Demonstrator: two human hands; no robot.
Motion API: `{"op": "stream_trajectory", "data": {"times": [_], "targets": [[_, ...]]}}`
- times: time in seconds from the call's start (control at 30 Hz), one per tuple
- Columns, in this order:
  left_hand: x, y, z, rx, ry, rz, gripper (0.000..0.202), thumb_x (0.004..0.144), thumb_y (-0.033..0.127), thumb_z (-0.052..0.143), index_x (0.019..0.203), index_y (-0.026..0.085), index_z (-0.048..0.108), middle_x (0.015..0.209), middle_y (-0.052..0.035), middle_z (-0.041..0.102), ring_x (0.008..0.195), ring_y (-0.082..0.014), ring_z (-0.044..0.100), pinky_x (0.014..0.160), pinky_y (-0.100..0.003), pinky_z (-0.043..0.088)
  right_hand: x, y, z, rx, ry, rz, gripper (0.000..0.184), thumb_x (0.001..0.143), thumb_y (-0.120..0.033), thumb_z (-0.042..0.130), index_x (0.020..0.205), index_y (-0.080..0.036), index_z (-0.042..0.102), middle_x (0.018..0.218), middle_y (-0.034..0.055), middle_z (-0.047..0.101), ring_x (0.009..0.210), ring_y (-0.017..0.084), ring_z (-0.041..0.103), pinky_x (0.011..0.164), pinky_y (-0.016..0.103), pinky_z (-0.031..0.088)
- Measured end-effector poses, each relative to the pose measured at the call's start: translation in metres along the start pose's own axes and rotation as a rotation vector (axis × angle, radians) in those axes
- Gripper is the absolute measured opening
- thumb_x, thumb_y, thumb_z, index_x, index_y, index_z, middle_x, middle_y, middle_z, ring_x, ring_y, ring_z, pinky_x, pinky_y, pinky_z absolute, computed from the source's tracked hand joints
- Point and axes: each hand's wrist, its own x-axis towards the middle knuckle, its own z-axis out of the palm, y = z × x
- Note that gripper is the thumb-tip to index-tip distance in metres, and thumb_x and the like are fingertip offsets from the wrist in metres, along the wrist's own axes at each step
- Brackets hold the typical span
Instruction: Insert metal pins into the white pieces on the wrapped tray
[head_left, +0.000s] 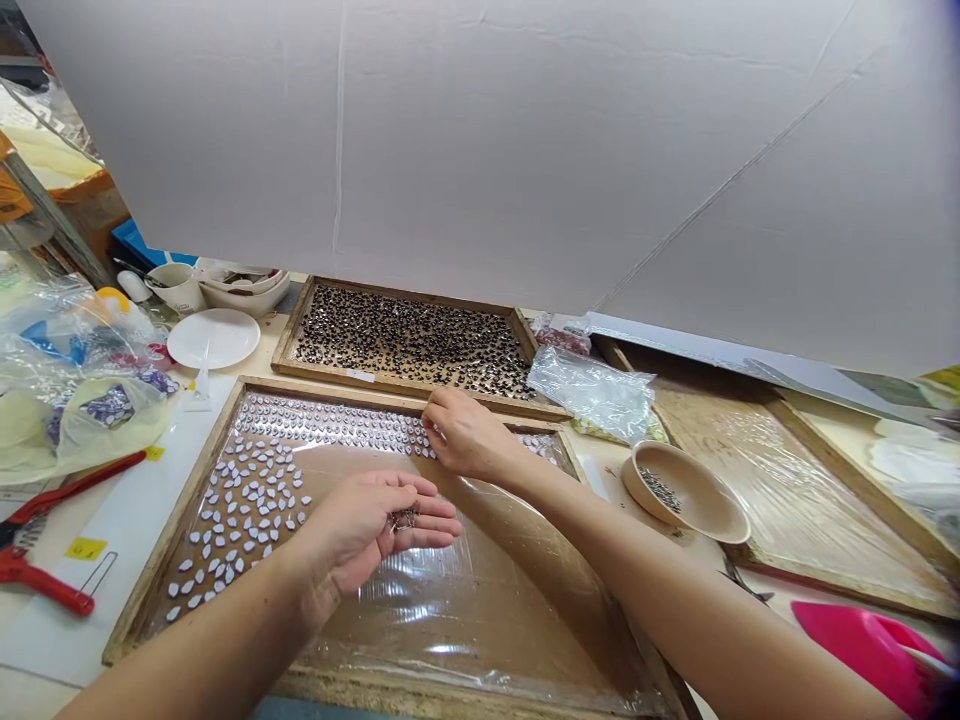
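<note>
Head view: open left hand (pixel 366 520) bears metal pieces (pixel 403 519) over tray interior (pixel 510 590); right hand (pixel 466 437) pinching near far rim (pixel 352 396), object hidden.

left hand (pixel 371 522): bearing metallic bits (pixel 405 518) | right hand (pixel 469 437): beside white pieces (pixel 330 422)

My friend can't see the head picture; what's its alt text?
A person's right hand is over rows of small white pieces in a wooden tray, while the left hand, palm up, holds tiny shiny bits. A second tray of dark pieces lies behind.
</note>
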Motion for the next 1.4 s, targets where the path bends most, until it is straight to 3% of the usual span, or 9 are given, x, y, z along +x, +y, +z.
{"op": "stream_trajectory", "data": {"times": [0.27, 0.4, 0.53, 0.63, 0.87, 1.0, 1.1, 1.23, 1.4], "targets": [[-0.001, 0.003, 0.004, -0.016, 0.068, -0.001, 0.013, 0.081, 0.005, 0.044, 0.087, 0.005, 0.055, 0.082, -0.0173, 0.067, 0.073, -0.0199, 0.067, 0.077, -0.034, 0.053, -0.002, 0.004, 0.000, 0.075, 0.024, -0.016, 0.017, 0.082, -0.011, 0.044, 0.074, -0.013, 0.058, 0.080, 0.0086, 0.052, 0.077, 0.018, 0.046, 0.071, 0.030, 0.038], [0.000, 0.003, 0.004, -0.047, 0.097, 0.019, 0.013, 0.080, 0.004, 0.044, 0.087, 0.005, 0.055, 0.082, -0.0168, 0.067, 0.075, -0.0214, 0.067, 0.077, -0.034, 0.053, -0.008, 0.003, -0.011, 0.149, 0.081, -0.006, 0.014, 0.080, -0.010, 0.046, 0.078, -0.013, 0.060, 0.081, 0.0086, 0.053, 0.076, 0.018, 0.048, 0.069, 0.031, 0.040], [0.003, 0.001, 0.001, -0.090, 0.087, 0.055, 0.017, 0.081, 0.004, 0.042, 0.085, 0.004, 0.058, 0.082, -0.0157, 0.067, 0.073, -0.0190, 0.067, 0.078, -0.033, 0.052, -0.021, -0.022, -0.035, 0.343, 0.237, -0.017, 0.013, 0.079, -0.011, 0.047, 0.083, -0.015, 0.059, 0.084, 0.0082, 0.054, 0.078, 0.018, 0.050, 0.068, 0.031, 0.042], [0.004, -0.001, -0.001, -0.117, 0.021, 0.130, 0.020, 0.080, 0.003, 0.042, 0.081, 0.006, 0.062, 0.080, -0.0119, 0.067, 0.070, -0.0137, 0.063, 0.073, -0.028, 0.052, -0.030, -0.048, -0.046, 0.482, 0.209, -0.048, 0.012, 0.079, -0.012, 0.048, 0.083, -0.017, 0.058, 0.085, 0.0071, 0.053, 0.077, 0.016, 0.050, 0.065, 0.029, 0.043], [0.005, -0.003, -0.002, -0.124, 0.033, 0.160, 0.021, 0.078, 0.004, 0.046, 0.076, 0.010, 0.066, 0.080, -0.0086, 0.067, 0.067, -0.0110, 0.060, 0.066, -0.023, 0.050, -0.032, -0.068, -0.039, 0.440, 0.179, -0.020, 0.011, 0.079, -0.012, 0.047, 0.080, -0.016, 0.057, 0.082, 0.0074, 0.053, 0.076, 0.017, 0.047, 0.064, 0.030, 0.040], [0.004, -0.001, -0.001, -0.143, 0.025, 0.145, 0.018, 0.079, 0.007, 0.048, 0.075, 0.010, 0.064, 0.077, -0.0087, 0.067, 0.066, -0.0108, 0.061, 0.067, -0.023, 0.051, -0.030, -0.062, -0.043, 0.543, 0.189, 0.015, 0.009, 0.076, -0.010, 0.047, 0.074, -0.016, 0.054, 0.079, 0.0056, 0.051, 0.073, 0.016, 0.047, 0.063, 0.028, 0.039], [0.002, 0.001, 0.001, -0.134, 0.030, 0.061, 0.018, 0.081, 0.010, 0.045, 0.077, 0.006, 0.062, 0.077, -0.0127, 0.068, 0.069, -0.0156, 0.065, 0.076, -0.031, 0.052, -0.028, -0.043, -0.043, 0.601, 0.221, 0.091, 0.008, 0.074, -0.010, 0.049, 0.072, -0.017, 0.051, 0.077, 0.0034, 0.051, 0.073, 0.015, 0.048, 0.065, 0.027, 0.040], [-0.002, 0.003, 0.004, -0.078, 0.085, -0.008, 0.012, 0.077, 0.004, 0.047, 0.082, 0.005, 0.058, 0.080, -0.0174, 0.068, 0.076, -0.0216, 0.067, 0.082, -0.036, 0.051, -0.026, -0.015, -0.028, 0.512, 0.225, 0.190, 0.009, 0.072, -0.009, 0.048, 0.069, -0.017, 0.052, 0.074, 0.0026, 0.050, 0.070, 0.015, 0.048, 0.066, 0.028, 0.040], [-0.002, 0.002, 0.003, -0.045, 0.064, -0.007, 0.014, 0.076, -0.001, 0.048, 0.087, 0.005, 0.054, 0.085, -0.0188, 0.068, 0.078, -0.0222, 0.068, 0.083, -0.035, 0.051, -0.022, -0.004, -0.005, 0.306, 0.140, 0.147, 0.011, 0.073, -0.009, 0.049, 0.071, -0.016, 0.057, 0.078, 0.0052, 0.052, 0.074, 0.016, 0.048, 0.068, 0.028, 0.038]]}}
